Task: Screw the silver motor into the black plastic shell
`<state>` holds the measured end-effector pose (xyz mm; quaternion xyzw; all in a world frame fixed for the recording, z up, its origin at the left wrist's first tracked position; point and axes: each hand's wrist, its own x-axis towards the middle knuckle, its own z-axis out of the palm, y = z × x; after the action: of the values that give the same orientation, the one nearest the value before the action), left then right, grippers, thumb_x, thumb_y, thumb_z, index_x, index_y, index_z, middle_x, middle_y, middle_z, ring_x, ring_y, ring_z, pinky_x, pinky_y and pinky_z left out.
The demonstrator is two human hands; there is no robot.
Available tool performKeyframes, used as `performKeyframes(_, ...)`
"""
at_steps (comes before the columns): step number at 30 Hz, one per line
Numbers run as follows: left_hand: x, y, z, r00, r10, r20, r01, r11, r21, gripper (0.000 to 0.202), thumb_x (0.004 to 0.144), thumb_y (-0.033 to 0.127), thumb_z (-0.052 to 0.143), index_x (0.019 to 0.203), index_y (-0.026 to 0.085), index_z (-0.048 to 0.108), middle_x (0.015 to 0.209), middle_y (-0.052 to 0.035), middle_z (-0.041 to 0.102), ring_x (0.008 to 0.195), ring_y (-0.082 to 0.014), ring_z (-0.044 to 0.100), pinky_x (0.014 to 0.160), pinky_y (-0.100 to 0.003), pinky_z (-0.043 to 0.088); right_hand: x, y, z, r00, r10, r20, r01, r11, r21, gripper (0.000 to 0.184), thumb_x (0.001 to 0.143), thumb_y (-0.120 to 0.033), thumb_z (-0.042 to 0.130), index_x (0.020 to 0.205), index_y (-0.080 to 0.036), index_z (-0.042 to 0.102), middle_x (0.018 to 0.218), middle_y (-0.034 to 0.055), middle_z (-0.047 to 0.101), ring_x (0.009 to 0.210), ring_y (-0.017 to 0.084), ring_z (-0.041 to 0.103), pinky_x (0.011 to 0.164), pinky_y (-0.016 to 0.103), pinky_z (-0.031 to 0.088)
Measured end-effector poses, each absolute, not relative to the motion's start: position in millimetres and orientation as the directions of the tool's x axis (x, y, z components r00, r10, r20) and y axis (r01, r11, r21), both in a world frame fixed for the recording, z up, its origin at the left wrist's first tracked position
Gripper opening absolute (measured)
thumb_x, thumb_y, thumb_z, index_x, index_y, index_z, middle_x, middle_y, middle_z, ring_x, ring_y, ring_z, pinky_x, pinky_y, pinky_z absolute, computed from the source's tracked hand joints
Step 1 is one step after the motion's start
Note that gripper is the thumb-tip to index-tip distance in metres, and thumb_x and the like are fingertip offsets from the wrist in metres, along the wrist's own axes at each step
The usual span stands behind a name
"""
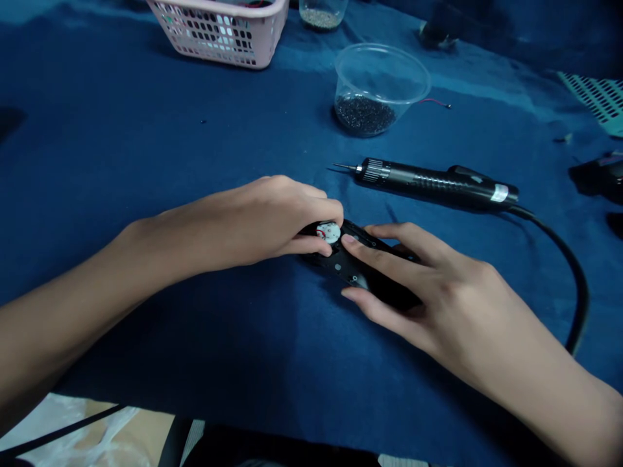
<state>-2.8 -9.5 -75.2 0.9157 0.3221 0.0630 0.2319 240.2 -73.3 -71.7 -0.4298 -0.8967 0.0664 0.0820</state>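
A flat black plastic part [351, 264] lies on the blue cloth [195, 149] in the middle of the table. My left hand [265, 220] curls over its left end, fingers pinched on a small round white piece [329, 231] set in the part. My right hand [428, 282] comes in from the right, its fingers wrapped along the black part and pressing on its top. Much of the part is hidden under both hands.
A black electric screwdriver [428, 183] with a thick cable [577, 285] lies just behind the hands. A clear cup [379, 87] of small dark screws, a pink basket [219, 29] and a second jar [321, 13] stand farther back. Dark objects sit at the right edge.
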Motion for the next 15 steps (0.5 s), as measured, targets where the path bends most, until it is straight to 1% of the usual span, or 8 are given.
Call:
performKeyframes(3,-2.6,-9.4,-75.0,0.782,0.623,-0.032,0.56,-0.679,0.475,0.024,0.098,0.043,0.053,0.115,0.029,0.062,0.105,-0.0013,0.068,0.089,-0.0189,0.064,0.074,-0.031,0.04,239.6,-73.6,-72.1,-0.614,0.78,0.118,0.76,0.625,-0.178,0.048,0.094,-0.043,0.056,0.137,-0.021,0.06,0.135,0.0103,0.061,0.091,0.025,0.073,0.083,0.046,0.064)
performKeyframes(8,-2.1,-9.5,-75.7,0.776,0.63,-0.014,0.56,-0.679,0.475,0.022,0.097,0.041,0.056,0.113,0.027,0.063,0.104,0.0003,0.067,0.087,-0.0172,0.063,0.07,-0.03,0.039,240.9,-74.6,-72.1,-0.607,0.783,0.134,0.76,0.622,-0.188,0.045,0.093,-0.042,0.059,0.132,-0.02,0.062,0.135,0.0096,0.063,0.099,0.028,0.073,0.088,0.049,0.063)
performKeyframes(12,-2.4,-10.8,-77.8,0.768,0.64,-0.006,0.562,-0.669,0.486,0.021,0.097,0.041,0.056,0.111,0.027,0.062,0.103,0.0017,0.066,0.087,-0.0156,0.063,0.069,-0.029,0.04,242.4,-74.3,-71.9,-0.619,0.774,0.134,0.752,0.633,-0.184,0.044,0.093,-0.042,0.059,0.13,-0.019,0.064,0.135,0.0098,0.062,0.099,0.028,0.073,0.088,0.05,0.063)
performKeyframes(15,-2.1,-12.8,-76.4,0.744,0.668,-0.011,0.578,-0.636,0.511,0.024,0.097,0.044,0.055,0.114,0.027,0.06,0.108,0.0013,0.065,0.093,-0.0168,0.063,0.073,-0.028,0.043,243.1,-73.3,-71.7,-0.629,0.766,0.133,0.746,0.643,-0.176,0.043,0.094,-0.042,0.058,0.129,-0.019,0.065,0.134,0.0092,0.064,0.095,0.027,0.073,0.089,0.051,0.063)
